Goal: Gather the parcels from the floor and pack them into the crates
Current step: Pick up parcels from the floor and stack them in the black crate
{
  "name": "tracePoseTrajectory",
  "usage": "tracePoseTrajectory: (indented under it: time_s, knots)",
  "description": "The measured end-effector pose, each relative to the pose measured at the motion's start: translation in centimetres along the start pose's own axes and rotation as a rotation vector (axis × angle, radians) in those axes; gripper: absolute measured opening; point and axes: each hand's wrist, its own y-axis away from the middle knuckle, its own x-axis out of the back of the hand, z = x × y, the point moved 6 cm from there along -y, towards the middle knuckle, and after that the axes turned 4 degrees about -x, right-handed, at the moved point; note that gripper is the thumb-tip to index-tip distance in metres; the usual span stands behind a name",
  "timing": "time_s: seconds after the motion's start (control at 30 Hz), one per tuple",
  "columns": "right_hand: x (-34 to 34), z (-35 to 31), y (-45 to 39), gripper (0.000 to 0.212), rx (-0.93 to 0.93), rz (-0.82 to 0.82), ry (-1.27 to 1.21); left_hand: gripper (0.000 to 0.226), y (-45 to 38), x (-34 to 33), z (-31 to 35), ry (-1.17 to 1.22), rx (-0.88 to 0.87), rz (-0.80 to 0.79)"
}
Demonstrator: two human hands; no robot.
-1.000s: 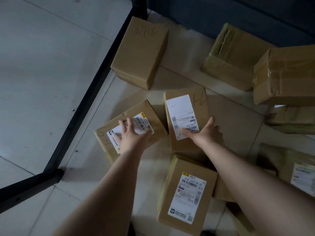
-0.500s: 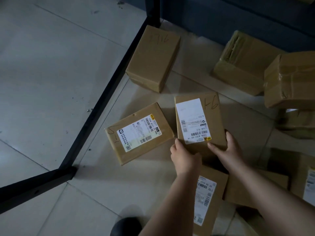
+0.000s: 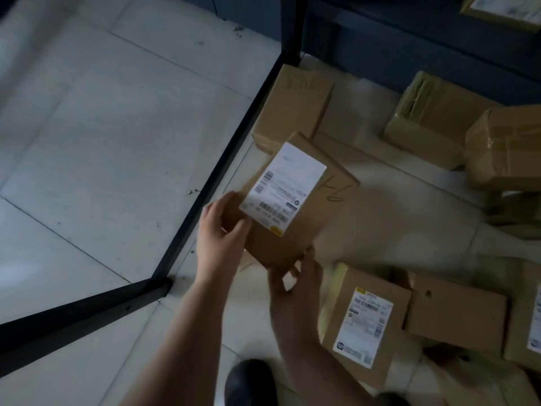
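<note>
now both hands on one labelled parcel (image 3: 292,200), lifted clear of the tiled floor (image 3: 87,171) and tilted. left hand (image 3: 218,230) curled round its near left edge, thumb on top by the white label (image 3: 282,189). right hand (image 3: 292,276) gripping the lower corner from beneath. more parcels on the floor: a plain one (image 3: 292,104) just behind, another labelled one (image 3: 363,323) near the right forearm. black frame bar (image 3: 222,171) alongside.

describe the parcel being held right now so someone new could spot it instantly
Start at the black floor rail; just right of it, both hands raise one cardboard parcel. Unlike its neighbours on the floor, it's lifted and tilted, white label up.
</note>
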Motion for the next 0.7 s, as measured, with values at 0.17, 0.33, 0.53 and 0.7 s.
tracePoseTrajectory:
  time_s: [0.17, 0.33, 0.53, 0.7]
  knots:
    - [-5.5, 4.0, 1.6, 0.047, -0.387, -0.118, -0.318, 0.035, -3.4, 4.0, -6.2, -0.173, 0.087, -0.120]
    - [-5.0, 8.5, 0.0, 0.040, -0.607, -0.040, -0.528, 0.029, -6.2, 5.7, -11.5, -0.007, 0.315, -0.004]
    - [-6.4, 10.7, -2.1, 0.039, -0.711, -0.264, -0.532, 0.030, -4.7, 1.5, -13.0, 0.135, 0.431, -0.131]
    - [-4.3, 11.6, -4.4, 0.037, -0.740, -0.140, -0.772, 0.039, -3.1, 0.0, -12.9, -0.032, 0.245, -0.221]
